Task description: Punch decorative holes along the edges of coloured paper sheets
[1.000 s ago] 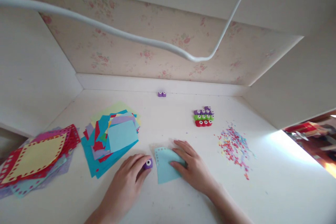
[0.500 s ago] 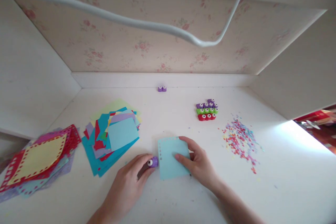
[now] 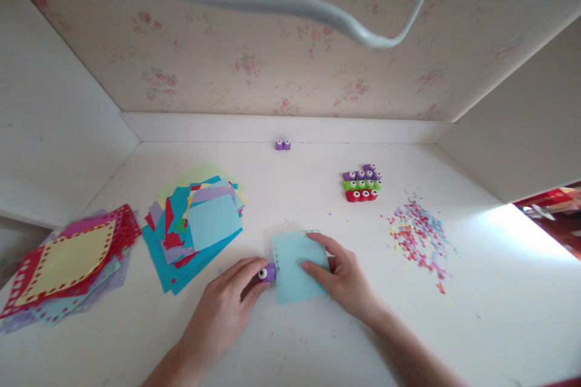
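Blue paper (image 3: 293, 285) looks light and floppy; right hand (image 3: 348, 277) holds its good three-o'clock side, left hand (image 3: 224, 305) pinches purple punch (image 3: 269, 273) at nine.

Twelve o'clock: white cable (image 3: 272, 5) sagging before pink floral wallpaper (image 3: 190, 72). Same bearing, lower — pair of small purple plastic punches (image 3: 279, 146), side by side. Three o'clock: clustered purple, green and red plastic punches (image 3: 361, 184), in rows. Four: multicoloured paper confetti (image 3: 417, 231), scattered. Eight: loose stack of coloured paper (image 3: 158, 254), pale-blue sheet (image 3: 215, 222) uppermost. Farther out — hole-edged paper pile (image 3: 75, 266), cream-yellow on top.
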Action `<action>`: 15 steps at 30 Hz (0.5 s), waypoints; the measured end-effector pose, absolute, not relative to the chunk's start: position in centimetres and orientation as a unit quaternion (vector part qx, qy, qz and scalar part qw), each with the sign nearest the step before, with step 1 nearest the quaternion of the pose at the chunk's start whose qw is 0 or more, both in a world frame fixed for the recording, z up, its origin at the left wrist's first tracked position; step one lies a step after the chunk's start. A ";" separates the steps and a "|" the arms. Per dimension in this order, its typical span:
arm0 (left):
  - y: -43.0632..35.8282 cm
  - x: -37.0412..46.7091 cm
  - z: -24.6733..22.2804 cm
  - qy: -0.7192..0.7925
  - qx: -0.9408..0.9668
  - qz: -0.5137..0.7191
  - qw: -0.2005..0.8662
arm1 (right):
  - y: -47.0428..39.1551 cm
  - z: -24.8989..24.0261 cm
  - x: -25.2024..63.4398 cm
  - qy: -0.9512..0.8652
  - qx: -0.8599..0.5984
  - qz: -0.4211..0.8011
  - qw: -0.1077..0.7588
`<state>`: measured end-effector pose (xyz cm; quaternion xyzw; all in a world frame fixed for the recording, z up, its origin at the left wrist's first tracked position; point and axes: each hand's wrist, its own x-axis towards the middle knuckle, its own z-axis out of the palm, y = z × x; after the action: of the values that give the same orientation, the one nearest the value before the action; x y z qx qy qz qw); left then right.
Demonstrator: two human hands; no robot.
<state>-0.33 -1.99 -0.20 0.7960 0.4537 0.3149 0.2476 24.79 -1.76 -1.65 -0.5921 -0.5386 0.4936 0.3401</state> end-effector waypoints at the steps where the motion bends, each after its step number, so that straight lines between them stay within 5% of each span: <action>1: -2.0 -0.3 -0.2 0.452 0.796 0.317 0.246 | -1.8 -1.6 24.8 -0.540 -0.594 0.490 0.341; 15: -2.0 -0.3 -0.2 0.454 0.800 0.311 0.239 | -1.9 -1.6 24.7 -0.572 -0.596 0.449 0.341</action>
<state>-0.31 -2.02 -0.20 0.8000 0.4541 0.3107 0.2392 24.73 -1.86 -1.60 -0.5958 -0.5725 0.4486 0.3408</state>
